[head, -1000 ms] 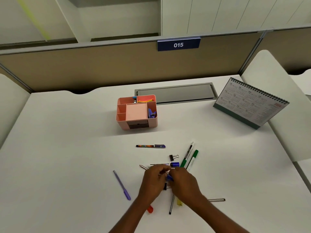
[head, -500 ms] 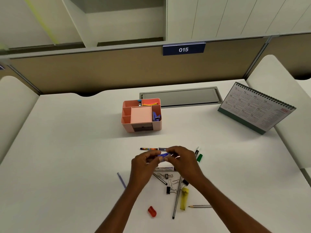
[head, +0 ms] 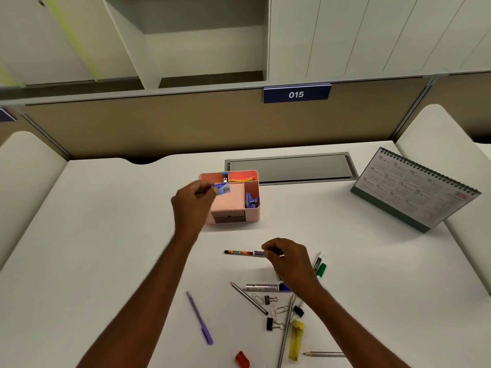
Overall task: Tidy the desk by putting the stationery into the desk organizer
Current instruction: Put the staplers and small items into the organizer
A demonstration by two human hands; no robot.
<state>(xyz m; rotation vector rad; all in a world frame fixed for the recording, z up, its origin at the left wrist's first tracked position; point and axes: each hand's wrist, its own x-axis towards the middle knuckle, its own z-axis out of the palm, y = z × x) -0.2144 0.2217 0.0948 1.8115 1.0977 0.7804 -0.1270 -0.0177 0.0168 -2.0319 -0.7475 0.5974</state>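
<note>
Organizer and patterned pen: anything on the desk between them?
No. The head view shows bare desk between the organizer and the patterned pen.

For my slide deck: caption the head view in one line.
Left hand holds a small blue item over the pink desk organizer; right hand reaches a patterned pen among scattered stationery.

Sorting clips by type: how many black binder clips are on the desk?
3, all in the pile near the right arm: one by the paper clips, one against the arm, one nearest the camera. The arm may hide more.
</note>
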